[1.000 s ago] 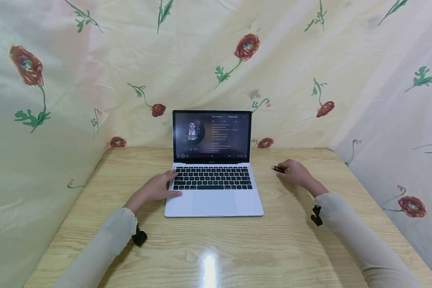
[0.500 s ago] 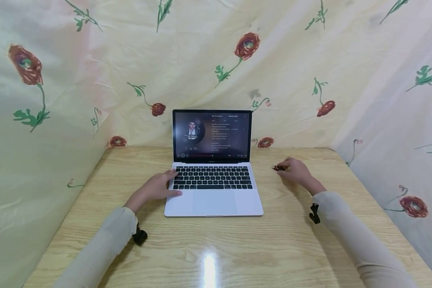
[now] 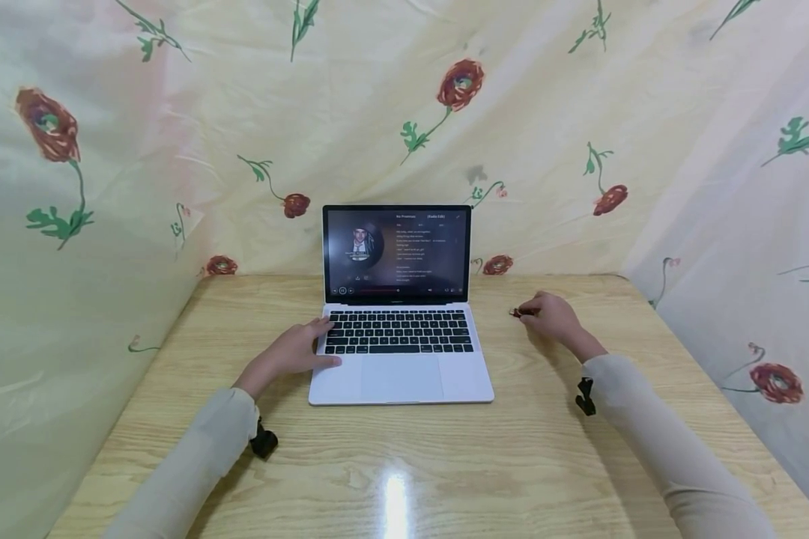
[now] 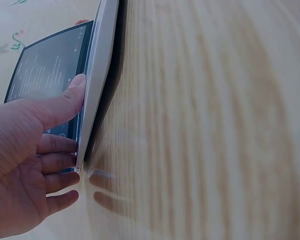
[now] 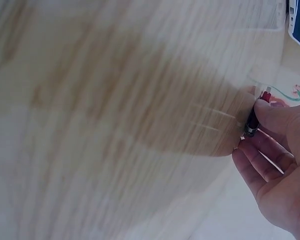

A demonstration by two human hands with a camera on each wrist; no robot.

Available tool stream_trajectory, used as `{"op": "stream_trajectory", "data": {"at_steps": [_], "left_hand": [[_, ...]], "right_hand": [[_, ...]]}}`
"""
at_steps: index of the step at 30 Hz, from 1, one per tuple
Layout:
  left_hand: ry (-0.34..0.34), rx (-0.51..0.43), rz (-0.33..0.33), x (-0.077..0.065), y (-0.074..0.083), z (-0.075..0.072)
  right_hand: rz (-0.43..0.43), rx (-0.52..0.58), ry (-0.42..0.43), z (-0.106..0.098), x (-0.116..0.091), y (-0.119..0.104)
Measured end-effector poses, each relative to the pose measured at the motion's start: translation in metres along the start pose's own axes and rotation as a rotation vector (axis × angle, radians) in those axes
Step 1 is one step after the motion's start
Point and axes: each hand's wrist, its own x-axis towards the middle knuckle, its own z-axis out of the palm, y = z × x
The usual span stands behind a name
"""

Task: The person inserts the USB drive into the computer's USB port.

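Note:
A silver laptop stands open on the wooden table, its lit screen showing a music player with lyrics. My left hand rests on its left side, thumb on the palm rest and a finger at the keyboard's left keys. In the left wrist view, the other fingers lie along the laptop's edge. To the right of the laptop, my right hand pinches a small black-and-red stick that looks like a USB flash drive. Its narrow metal tip points away from the palm; the fingers hide part of its body.
The pale wooden table extends around the laptop. Flower-printed cloth hangs behind it and along both sides. Black wrist straps sit at the cuffs of the light sleeves.
My right hand has moved very slightly toward the back of the table, with the USB flash drive still between its fingers. The left hand and the laptop stay in place.

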Motion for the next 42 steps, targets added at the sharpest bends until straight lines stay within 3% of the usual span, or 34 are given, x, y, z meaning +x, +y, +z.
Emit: {"op": "stream_trajectory", "data": {"at_steps": [15,22,28,36,42], "left_hand": [[-0.004,-0.001,0.003,-0.002,0.002,-0.001],[0.003,-0.01,-0.001,-0.002,0.001,-0.001],[0.006,-0.013,0.003,-0.003,0.001,-0.001],[-0.003,-0.019,-0.002,-0.003,0.001,0.0],[0.005,-0.019,-0.003,-0.003,0.002,0.0]], "right_hand": [[0.056,0.074,-0.004,0.003,-0.001,0.0],[0.015,0.169,-0.012,0.004,-0.003,-0.008],[0.042,0.164,-0.061,0.008,0.001,-0.013],[0.008,0.157,-0.033,0.009,0.001,-0.017],[0.037,0.172,-0.038,0.008,0.004,-0.019]]}}
